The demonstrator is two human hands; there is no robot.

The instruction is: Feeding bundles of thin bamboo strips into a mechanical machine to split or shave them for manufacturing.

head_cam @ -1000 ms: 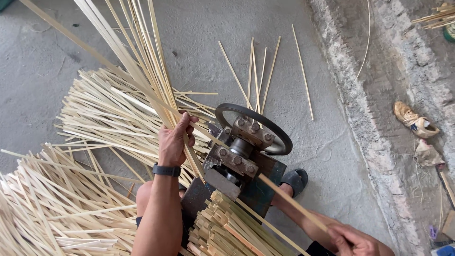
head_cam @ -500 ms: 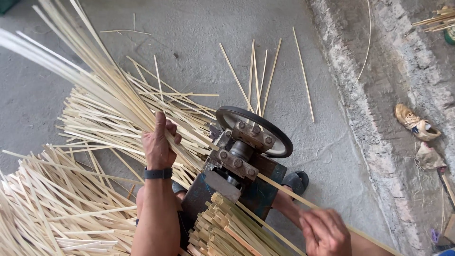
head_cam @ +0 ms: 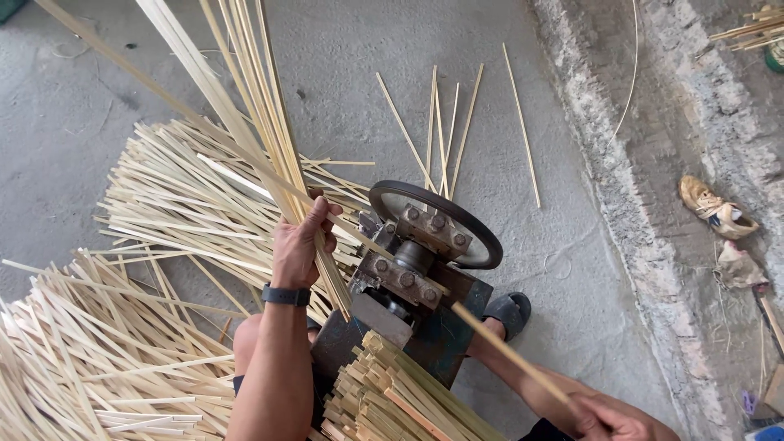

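Bamboo is what we handle: our left hand [head_cam: 300,245] is clenched around a fanned bundle of pale split bamboo strips [head_cam: 245,122] that rises up and away from it, while our right hand [head_cam: 612,416], low at the frame's edge, grips the near end of one long single bamboo strip [head_cam: 498,347] that runs through the dark iron roller machine with its black flywheel [head_cam: 437,224] between our hands. We judge the main risk to be the left hand's fingers sitting so close to the machine's bolted rollers; a slip could nick them. The bundle could also splay and snag the wheel, and the single strip, pulled at a slant, might jam or snap. Below the left hand lie heaps of loose cut bamboo strips [head_cam: 163,212] on the grey concrete floor [head_cam: 588,286]; beyond the right hand runs a rough concrete kerb with a worn tan shoe [head_cam: 717,208].
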